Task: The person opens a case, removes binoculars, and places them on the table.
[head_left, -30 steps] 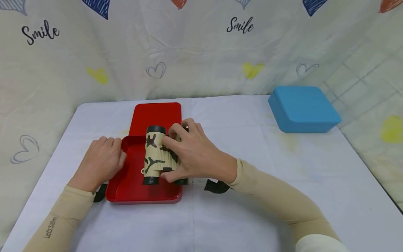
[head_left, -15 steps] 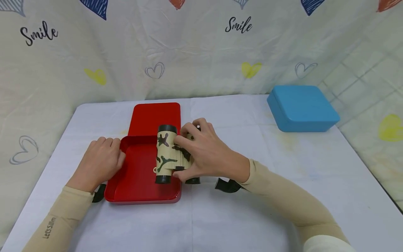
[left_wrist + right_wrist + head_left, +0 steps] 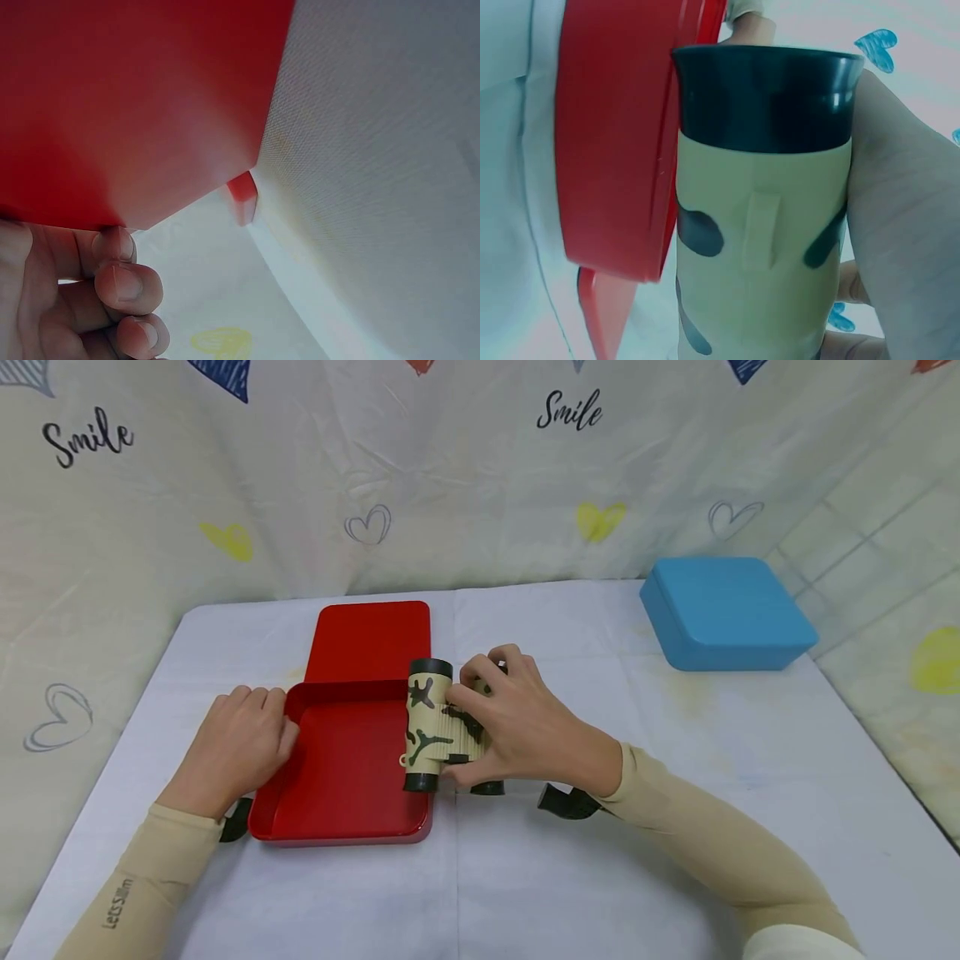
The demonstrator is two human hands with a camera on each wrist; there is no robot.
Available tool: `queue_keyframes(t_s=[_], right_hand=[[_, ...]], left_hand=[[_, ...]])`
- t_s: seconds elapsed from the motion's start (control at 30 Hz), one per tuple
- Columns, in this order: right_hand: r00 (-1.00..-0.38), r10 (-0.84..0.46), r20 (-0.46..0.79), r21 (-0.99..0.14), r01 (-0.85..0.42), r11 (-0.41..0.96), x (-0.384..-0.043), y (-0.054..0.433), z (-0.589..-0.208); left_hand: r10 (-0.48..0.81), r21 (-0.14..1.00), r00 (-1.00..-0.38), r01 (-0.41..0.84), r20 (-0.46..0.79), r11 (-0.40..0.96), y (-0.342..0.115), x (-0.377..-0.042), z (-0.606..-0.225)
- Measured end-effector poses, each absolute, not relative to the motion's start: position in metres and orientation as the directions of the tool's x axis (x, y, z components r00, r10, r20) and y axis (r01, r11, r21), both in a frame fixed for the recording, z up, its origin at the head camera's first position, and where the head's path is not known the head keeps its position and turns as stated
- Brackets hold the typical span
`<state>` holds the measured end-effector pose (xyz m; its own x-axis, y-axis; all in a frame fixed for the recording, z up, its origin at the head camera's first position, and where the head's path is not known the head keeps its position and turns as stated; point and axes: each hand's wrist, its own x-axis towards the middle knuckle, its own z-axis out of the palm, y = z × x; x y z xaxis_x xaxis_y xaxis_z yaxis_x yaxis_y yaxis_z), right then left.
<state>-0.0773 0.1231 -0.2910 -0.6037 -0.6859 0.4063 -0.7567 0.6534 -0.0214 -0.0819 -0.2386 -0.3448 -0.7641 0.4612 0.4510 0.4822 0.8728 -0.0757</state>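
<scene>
A pair of camouflage binoculars (image 3: 429, 722), tan with dark patches and black ends, is in my right hand (image 3: 528, 727), whose fingers and thumb grip it from above. The binoculars are held over the right rim of an open red box (image 3: 341, 768). In the right wrist view one barrel of the binoculars (image 3: 761, 247) fills the middle, beside the red box wall (image 3: 619, 142). At the left side of the box, my left hand (image 3: 234, 743) holds the rim. Its curled fingers (image 3: 129, 289) show against the box's outer wall (image 3: 150, 105) in the left wrist view.
The red lid (image 3: 371, 639) lies behind the box. A closed blue box (image 3: 731, 610) stands at the back right of the white-covered table (image 3: 600, 877). A printed cloth backdrop (image 3: 465, 477) hangs behind the table.
My right hand has carried the binoculars to the right, from above the red box's inside to its right rim. The left hand and the red box have stayed in place.
</scene>
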Motion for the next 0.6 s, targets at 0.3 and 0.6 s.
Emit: queue_keyframes(t_s=[0.3, 0.6], right_hand=[[-0.607, -0.686, 0.402, -0.014, -0.753, 0.658, -0.080, 0.135, -0.300], [-0.625, -0.679, 0.385, -0.041, -0.747, 0.664, -0.083, 0.141, -0.310]], left_hand=[[0.462, -0.074, -0.760, 0.485, 0.458, 0.871, -0.238, -0.083, -0.346], [0.467, -0.081, -0.756, 0.488, 0.460, 0.869, -0.238, -0.084, -0.347]])
